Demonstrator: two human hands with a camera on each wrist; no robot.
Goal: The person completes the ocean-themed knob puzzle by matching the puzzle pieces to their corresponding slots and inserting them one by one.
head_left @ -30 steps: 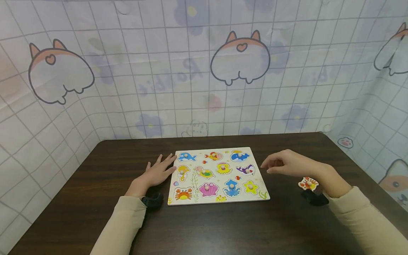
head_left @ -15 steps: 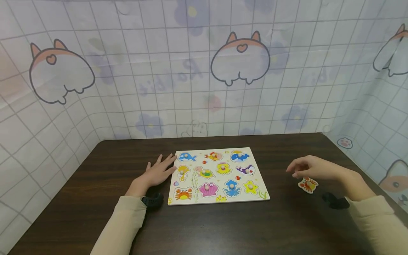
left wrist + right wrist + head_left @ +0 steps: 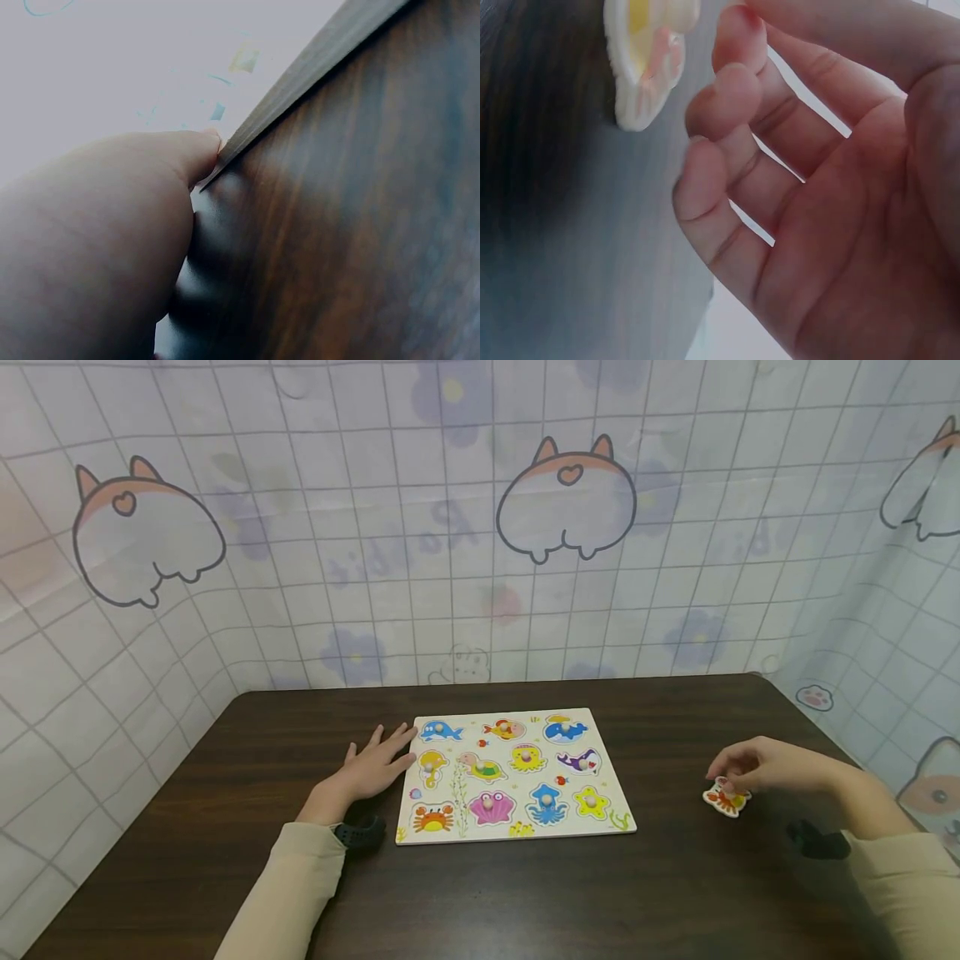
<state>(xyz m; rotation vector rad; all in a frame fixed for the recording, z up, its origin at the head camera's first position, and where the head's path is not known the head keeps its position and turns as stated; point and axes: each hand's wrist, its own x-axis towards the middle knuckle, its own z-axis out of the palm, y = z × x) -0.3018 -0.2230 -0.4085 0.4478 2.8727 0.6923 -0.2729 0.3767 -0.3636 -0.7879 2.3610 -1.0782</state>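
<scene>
A white peg puzzle board (image 3: 585, 827) with sea-animal pictures lies mid-table, several of its pieces bearing small knobs. My left hand (image 3: 367, 768) lies flat with fingers spread, its fingertips and thumb right at the board's left edge. The left wrist view shows the thumb (image 3: 202, 150) against that edge. To the right, a loose orange crab puzzle piece (image 3: 726, 800) rests on the table. My right hand (image 3: 772, 767) hovers over it, fingers loosely bent. In the right wrist view, the piece (image 3: 641, 75) and its knob stand beside the fingertips, with a gap showing; the topmost fingertips are cut off.
The dark wooden table (image 3: 540, 893) extends around the board. A patterned white curtain (image 3: 390, 527) hangs behind and at both sides. Black devices sit at the left wrist (image 3: 362, 833) and the right cuff (image 3: 819, 841).
My right hand has moved right from beside the board to over the crab puzzle piece and lowered to it. The left hand and the board have stayed in place.
</scene>
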